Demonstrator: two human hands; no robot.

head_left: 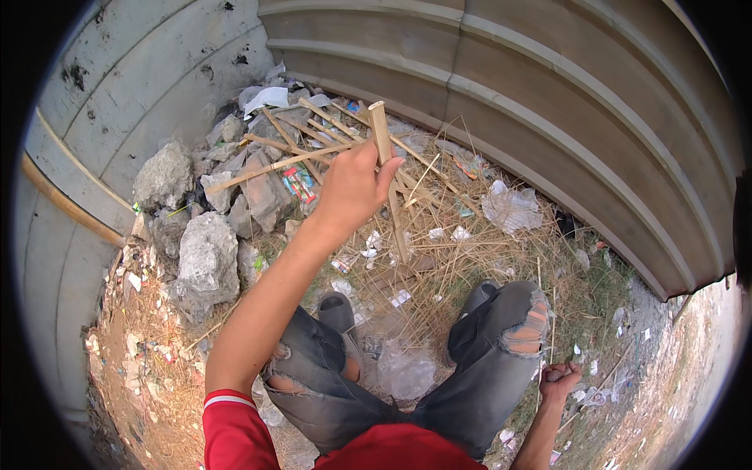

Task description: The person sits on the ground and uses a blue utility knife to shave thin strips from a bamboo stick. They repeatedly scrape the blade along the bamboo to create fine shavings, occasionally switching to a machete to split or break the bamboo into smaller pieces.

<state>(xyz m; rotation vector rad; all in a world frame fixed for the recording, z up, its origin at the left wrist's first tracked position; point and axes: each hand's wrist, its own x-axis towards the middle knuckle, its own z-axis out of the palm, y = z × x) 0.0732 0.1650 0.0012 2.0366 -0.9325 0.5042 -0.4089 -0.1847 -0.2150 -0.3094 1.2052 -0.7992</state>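
Item: bamboo stick [383, 149], held upright in the left hand [352, 190], grip closed around its middle, above the stick pile [329, 145] at 12 o'clock

Right hand [559, 381]: clenched at 4 o'clock; contents cannot be told

Surroundings: rocks [205, 258] at 9 o'clock, metal wall [548, 94] behind

Handling note: keep a firm hold low on the stick and watch the splintered top end

The left arm reaches up and forward from the lower edge, bare below a short red sleeve, elbow nearly straight. The left hand [354, 188] is raised at the centre, back toward the camera, fingers curled closed and the thumb pressed across the top. The right arm hangs low at the person's side, and the right hand [559, 381] is balled into a loose fist, knuckles upward.
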